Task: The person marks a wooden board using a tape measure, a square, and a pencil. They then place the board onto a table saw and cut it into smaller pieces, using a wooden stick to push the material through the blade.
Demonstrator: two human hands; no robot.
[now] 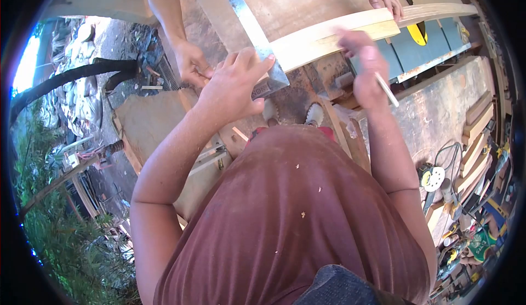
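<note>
My left hand (233, 86) presses a metal try square (253, 31) against a pale wooden board (323, 39), with its fingers spread over the square's corner. The square's long blade crosses the board's left end and points up and away. Blurred by motion, my right hand (364, 67) is over the board's near edge, its fingers curled round a thin white pencil-like stick (387, 90). Another person's hand (192, 64) is close beside my left hand, by the board's left end. That person's other hand (383, 1) holds the board's far right part, where a second curved wooden piece (438, 12) lies.
A toothed saw blade and yellow part (417, 33) stand near the curved piece. On the right are a sander (433, 177) with a cable and stacked wood strips (475, 135). A black curved pipe (71, 75) and plants (60, 195) are at left.
</note>
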